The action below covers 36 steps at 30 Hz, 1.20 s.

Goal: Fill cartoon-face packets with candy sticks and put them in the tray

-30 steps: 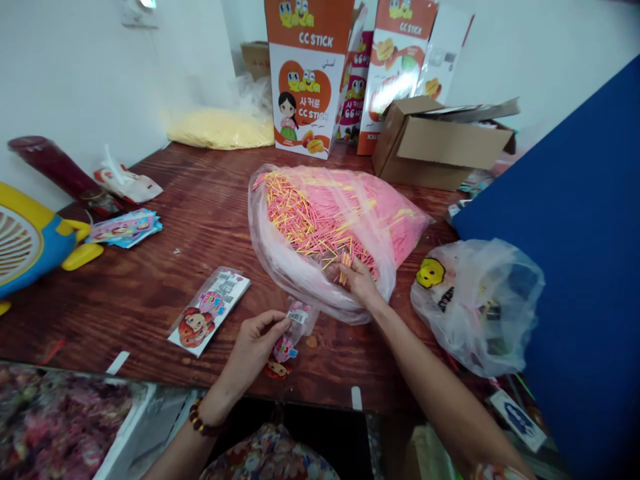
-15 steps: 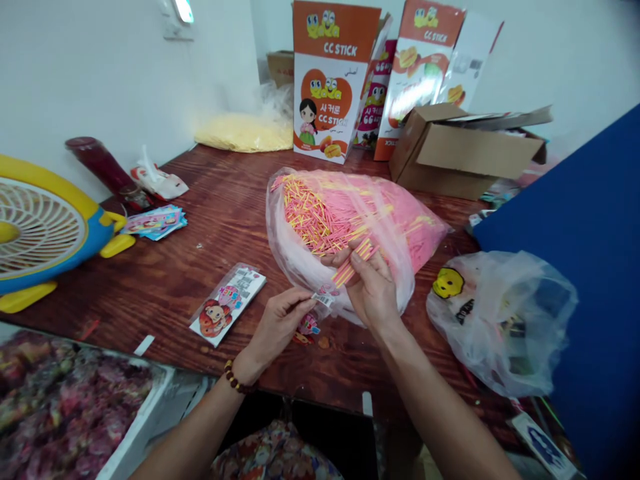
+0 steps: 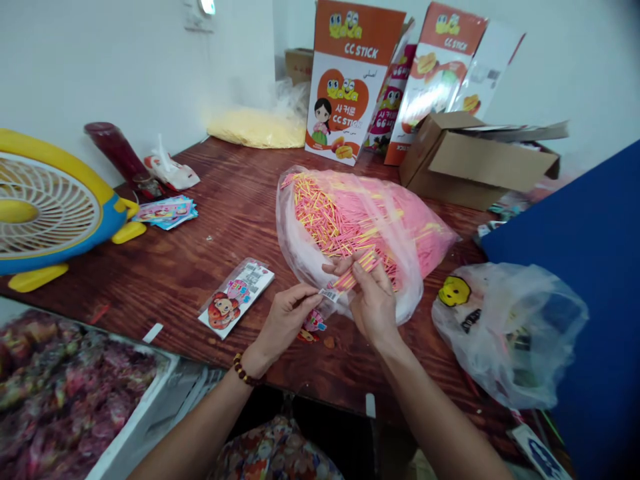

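In the head view, my left hand (image 3: pixel 283 323) pinches the edge of a small clear packet (image 3: pixel 329 295) with a barcode on it. A printed cartoon shows on the packet's lower part, close to the table. My right hand (image 3: pixel 374 303) grips a small bundle of pink and yellow sticks (image 3: pixel 354 275), thumb on top. The bundle's lower end meets the packet's barcode edge; whether any stick is inside I cannot tell. Just behind both hands lies a large open plastic bag (image 3: pixel 300 248) full of loose pink and yellow sticks (image 3: pixel 320 212).
A stack of printed packets (image 3: pixel 237 297) lies left of my hands. Further left are a yellow and blue fan (image 3: pixel 47 200), cards (image 3: pixel 167 211) and a dark red bottle (image 3: pixel 116 157). Tall printed boxes (image 3: pixel 350 80) and an open carton (image 3: pixel 480 160) stand behind; a knotted plastic bag (image 3: pixel 510 333) sits right.
The camera view has turned slightly left, so everything appears further right. Both hands keep their holds, with the bundle and the packet edge still together.
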Motion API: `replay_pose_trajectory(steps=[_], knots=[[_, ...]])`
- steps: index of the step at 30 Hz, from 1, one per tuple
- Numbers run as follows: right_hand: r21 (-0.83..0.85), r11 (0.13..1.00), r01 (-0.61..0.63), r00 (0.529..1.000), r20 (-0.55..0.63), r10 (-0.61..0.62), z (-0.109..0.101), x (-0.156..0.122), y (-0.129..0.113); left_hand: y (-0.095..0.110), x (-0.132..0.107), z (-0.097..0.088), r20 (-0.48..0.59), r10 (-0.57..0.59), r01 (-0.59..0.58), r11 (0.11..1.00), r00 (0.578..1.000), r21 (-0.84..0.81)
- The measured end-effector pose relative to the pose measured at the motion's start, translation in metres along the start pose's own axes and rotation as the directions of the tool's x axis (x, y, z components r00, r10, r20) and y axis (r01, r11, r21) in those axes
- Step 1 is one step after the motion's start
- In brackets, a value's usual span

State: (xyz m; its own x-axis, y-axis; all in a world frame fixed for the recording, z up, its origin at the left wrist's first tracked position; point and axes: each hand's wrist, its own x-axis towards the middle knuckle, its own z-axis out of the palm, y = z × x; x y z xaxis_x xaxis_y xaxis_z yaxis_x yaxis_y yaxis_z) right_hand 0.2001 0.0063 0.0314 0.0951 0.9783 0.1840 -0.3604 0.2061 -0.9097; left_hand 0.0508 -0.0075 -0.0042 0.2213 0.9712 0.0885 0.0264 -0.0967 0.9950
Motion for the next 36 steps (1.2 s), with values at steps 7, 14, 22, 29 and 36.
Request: replay_pose_trajectory(steps=[7, 14, 22, 29, 36], knots=[[-0.222, 0.975, -0.027, 0.99, 0.129, 0.057, -0.01, -0.006, 0.003, -0.001, 0.01, 0.003, 0.002, -0.028, 0.028, 0.993, 1.0, -0.117], [-0.423, 0.904, 0.058, 0.984, 0.177, 0.019, -0.015, 0.003, -0.012, 0.006, 0.017, 0.006, -0.006, -0.091, 0.087, 0.963, 0.996, -0.254], [-0.622, 0.773, 0.126, 0.94, 0.323, 0.107, -0.021, 0.018, -0.025, -0.003, 0.023, 0.007, 0.006, -0.083, 0.08, 0.929, 0.997, -0.36], [-0.668, 0.701, 0.251, 0.934, 0.356, 0.004, -0.028, 0.013, -0.027, 0.004, 0.023, -0.007, -0.06, 0.081, -0.093, 0.97, 0.995, -0.223], [-0.709, 0.595, 0.379, 0.908, 0.41, -0.091, -0.023, 0.017, -0.024, 0.014, 0.014, -0.011, -0.159, 0.306, -0.307, 0.951, 0.939, 0.018]])
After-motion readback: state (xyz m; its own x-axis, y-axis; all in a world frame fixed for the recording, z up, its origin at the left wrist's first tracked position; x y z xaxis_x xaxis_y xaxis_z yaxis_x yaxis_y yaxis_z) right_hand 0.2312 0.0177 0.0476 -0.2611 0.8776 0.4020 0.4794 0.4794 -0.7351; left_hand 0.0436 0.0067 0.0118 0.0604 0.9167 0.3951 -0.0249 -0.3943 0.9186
